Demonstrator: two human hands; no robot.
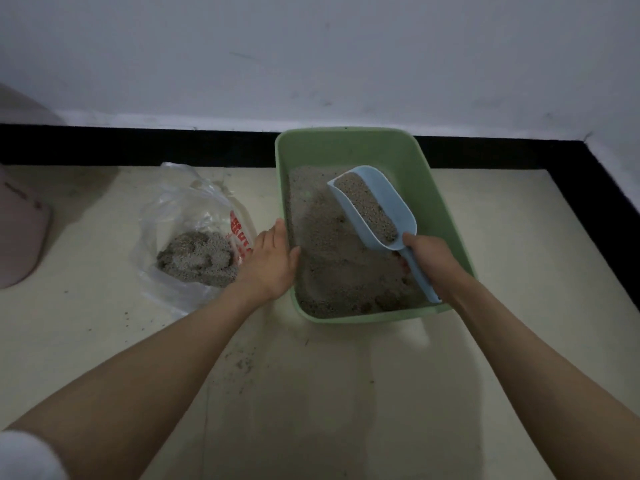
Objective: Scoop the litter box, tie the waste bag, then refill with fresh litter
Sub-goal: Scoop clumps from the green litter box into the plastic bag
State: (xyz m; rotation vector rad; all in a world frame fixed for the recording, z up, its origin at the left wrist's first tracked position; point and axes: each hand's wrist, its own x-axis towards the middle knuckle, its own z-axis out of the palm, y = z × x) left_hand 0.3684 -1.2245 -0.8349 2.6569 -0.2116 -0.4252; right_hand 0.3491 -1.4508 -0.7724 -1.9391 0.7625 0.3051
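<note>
A: Why is the left hand on the tray at all?

B: It looks like bracing. The fingers lie fairly straight along the near-left rim, thumb tipped over to the inner side, so the hand rests on the plastic rather than clamping it. My guess is that this stops the tray sliding while the other hand digs.

A: And the right hand?

B: Its fingers are curled round the handle of the blue scoop, thumb up by the neck. The bowl reaches up and away from that grip, over the middle of the tray, heaped with grains and tilted so the open end sits higher. I take that tilt as a way to keep the load from spilling.

A: Where is the litter relative to that grip?

B: Directly under and ahead of it, piled uneven toward the near end.

A: And the bag?

B: Well off to the left of the scoop hand, just beyond the left hand's fingertips, lying open on the floor with a grey mound inside. It seems placed there so a loaded scoop only has to swing across the rim. It is not tied yet, so I judge scooping is the step in hand.
</note>
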